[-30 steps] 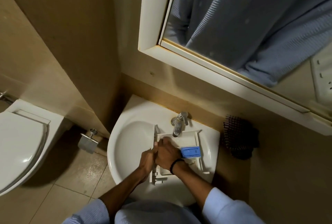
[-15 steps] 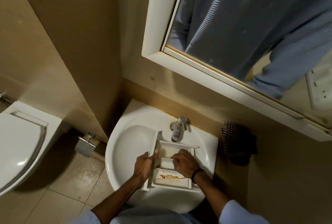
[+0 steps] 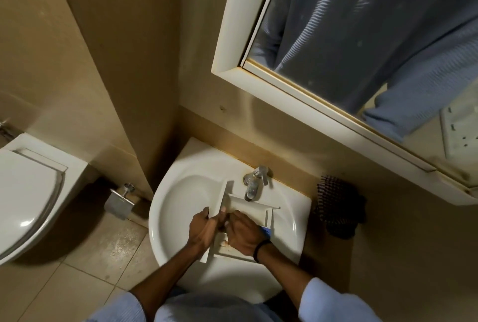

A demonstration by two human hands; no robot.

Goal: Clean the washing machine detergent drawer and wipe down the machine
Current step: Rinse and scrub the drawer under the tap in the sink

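Observation:
A white detergent drawer [image 3: 252, 206] lies in the white basin [image 3: 186, 200], its far end under the chrome tap [image 3: 253, 183]. My left hand [image 3: 203, 230] grips the drawer's left front panel. My right hand [image 3: 243, 233] rests inside the drawer over its near compartments, fingers curled; whether it holds anything I cannot tell. A blue insert [image 3: 266, 231] peeks out just right of that hand. Brown residue [image 3: 224, 244] shows on the drawer floor beside the right hand.
A toilet [image 3: 28, 202] with its lid down stands at the left, a metal paper holder [image 3: 120, 201] on the wall between it and the basin. A dark hairbrush [image 3: 336, 208] lies right of the basin. A framed mirror [image 3: 362, 45] hangs above.
My right hand has slid left across the drawer toward my left hand, covering the middle compartments. The blue insert shows again at the right. The drawer stays in the basin.

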